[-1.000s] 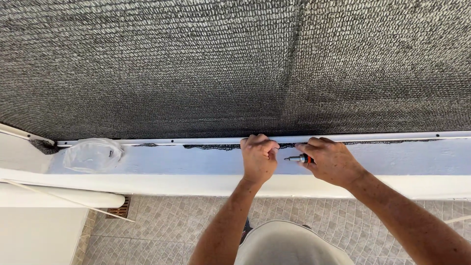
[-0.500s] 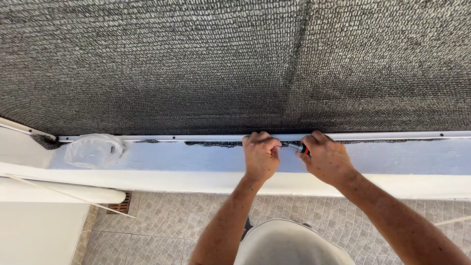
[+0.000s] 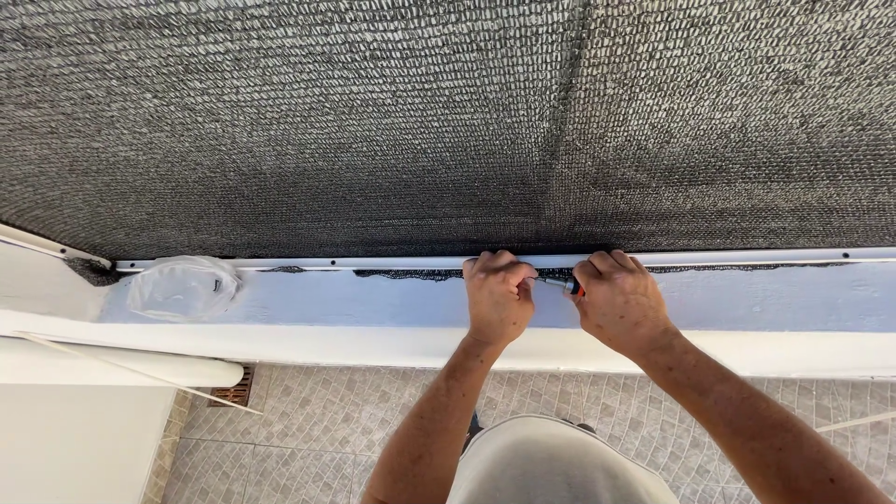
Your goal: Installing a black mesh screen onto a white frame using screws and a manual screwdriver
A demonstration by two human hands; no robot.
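A dark grey woven mesh screen [image 3: 420, 121] fills the upper view; its bottom edge runs along a thin white metal strip [image 3: 747, 255] with small screws. My left hand [image 3: 497, 297] pinches the frayed mesh edge at the strip. Beside it, my right hand [image 3: 618, 299] grips a screwdriver [image 3: 570, 286] with an orange and black handle, its tip pointing left toward my left fingers. Both hands rest on the white ledge [image 3: 355, 303].
A clear plastic bag [image 3: 182, 287] lies on the ledge at the left. A white pipe or rail [image 3: 112, 369] runs below it. Tiled floor [image 3: 308, 429] with a drain grate [image 3: 231, 392] lies beneath, and my light trousers [image 3: 560, 467] show at the bottom.
Both hands have moved up from the ledge to the white strip. The screwdriver, earlier pointing out clearly, now sits mostly hidden between the hands at the mesh edge.
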